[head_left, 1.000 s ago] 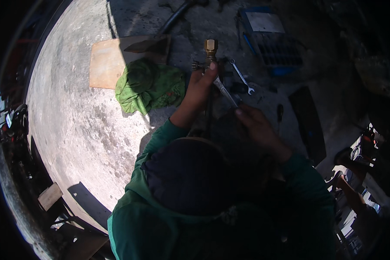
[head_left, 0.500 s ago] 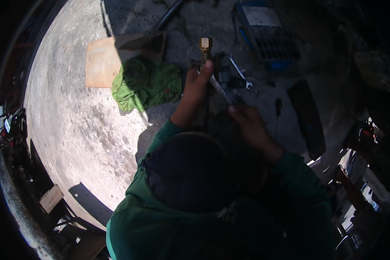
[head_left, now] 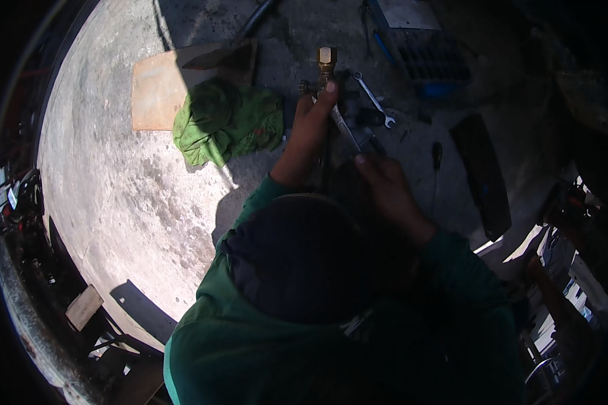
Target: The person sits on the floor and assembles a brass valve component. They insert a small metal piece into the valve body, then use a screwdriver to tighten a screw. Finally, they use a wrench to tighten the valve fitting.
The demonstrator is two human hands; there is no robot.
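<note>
The person wears a dark green long-sleeved top, its sleeves reaching down to both wrists. The left hand (head_left: 309, 128) and the right hand (head_left: 384, 185) are bare, with no gloves, rings or watch to be seen. A dark rounded cap or hood covers the head at the middle of the view, and much of the right sleeve lies in deep shadow.

A single head-worn fisheye view looks steeply down from above the person's own head and green-sleeved shoulders, facing forward over a concrete floor (head_left: 115, 202). It sits close enough that the dark cap fills the lower middle. Straight edges curve toward the round black rim; no second view overlaps it.
</note>
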